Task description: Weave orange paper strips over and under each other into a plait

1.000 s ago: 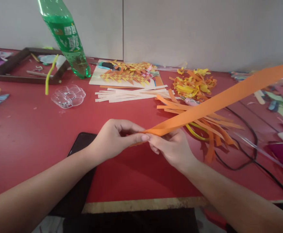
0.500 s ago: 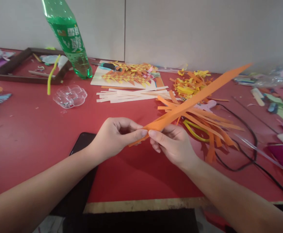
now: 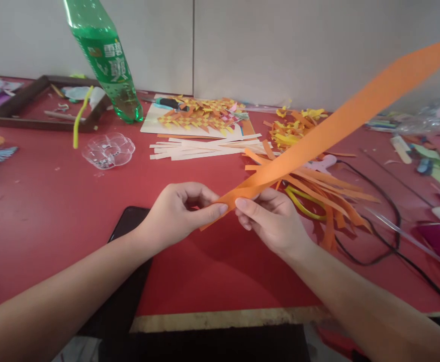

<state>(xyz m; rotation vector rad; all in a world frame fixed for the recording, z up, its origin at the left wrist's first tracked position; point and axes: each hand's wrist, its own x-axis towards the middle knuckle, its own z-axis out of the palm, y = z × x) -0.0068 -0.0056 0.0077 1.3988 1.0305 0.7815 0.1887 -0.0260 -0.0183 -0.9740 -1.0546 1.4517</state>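
Note:
An orange paper strip (image 3: 318, 133) runs from between my hands up to the right edge of the head view, folded along its lower part. My left hand (image 3: 182, 211) pinches it near its lower end, thumb on top. Just to the right, my right hand (image 3: 270, 218) grips the fold between thumb and fingers. Behind the right hand lies a heap of narrower orange paper strips (image 3: 333, 186), partly over yellow-handled scissors (image 3: 304, 203). Pale paper strips (image 3: 204, 148) lie farther back.
A green bottle (image 3: 108, 65) stands at the back left beside a dark wooden frame (image 3: 12, 120) and a clear plastic dish (image 3: 108, 151). Woven orange-yellow paper pieces (image 3: 200, 115) rest at the back. A black phone (image 3: 127, 221) lies under my left arm; a black cable (image 3: 397, 221) loops at right.
The orange strip's long end has swung up and opened out toward the upper right. My right thumb has shifted slightly right, away from the left thumb.

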